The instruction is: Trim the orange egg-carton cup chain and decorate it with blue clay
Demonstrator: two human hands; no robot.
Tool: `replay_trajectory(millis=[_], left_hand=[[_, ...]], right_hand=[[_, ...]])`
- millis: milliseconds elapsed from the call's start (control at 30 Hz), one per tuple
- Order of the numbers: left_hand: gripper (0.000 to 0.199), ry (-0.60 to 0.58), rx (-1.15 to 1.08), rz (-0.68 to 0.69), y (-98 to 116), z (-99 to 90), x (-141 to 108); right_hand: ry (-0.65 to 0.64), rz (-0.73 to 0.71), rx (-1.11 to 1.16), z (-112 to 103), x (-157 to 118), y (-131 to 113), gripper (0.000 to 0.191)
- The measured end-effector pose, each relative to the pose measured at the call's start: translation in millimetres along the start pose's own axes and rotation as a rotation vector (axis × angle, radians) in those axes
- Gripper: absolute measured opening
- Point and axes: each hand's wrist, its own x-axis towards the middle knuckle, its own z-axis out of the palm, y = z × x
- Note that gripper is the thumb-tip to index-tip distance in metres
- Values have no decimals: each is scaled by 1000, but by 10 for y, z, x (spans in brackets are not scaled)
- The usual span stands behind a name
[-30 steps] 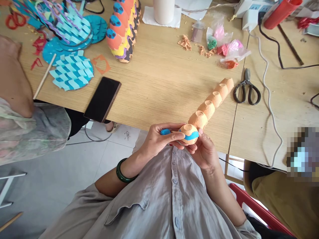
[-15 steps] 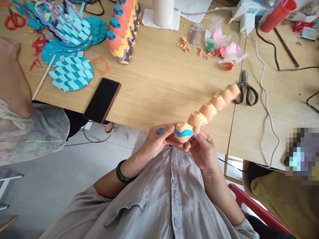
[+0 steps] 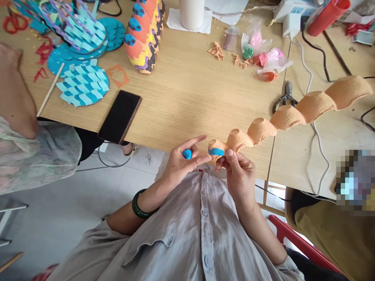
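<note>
An orange egg-carton strip, made of several joined cups, stretches from my hands up to the right over the table. My right hand pinches it near its close end, thumb on top. A blue band of clay crosses the end cup. Just left of that cup is my left hand, thumb and index finger apart and pointing toward it. A small blue lump of clay is held in the left hand against its other fingers. Partly behind the strip lie black-handled scissors.
A black phone lies near the table edge. Woven blue discs, a painted orange egg-carton piece, a white roll and bagged clay sit farther back. A white cable runs down the right; another person's arm is left.
The strip has turned, its far end swinging toward the right and nearer the camera. My left thumb and index finger have come off the end cup and spread, uncovering the blue lump.
</note>
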Motion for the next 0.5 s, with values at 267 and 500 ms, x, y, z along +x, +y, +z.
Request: replay_trajectory(millis=[267, 500], left_hand=[[59, -107, 118, -54, 96, 93, -24], [28, -214, -7, 8, 73, 129, -23]], right_hand=[[-36, 17, -113, 48, -59, -25, 36], [-29, -55, -159, 75, -112, -14, 38]])
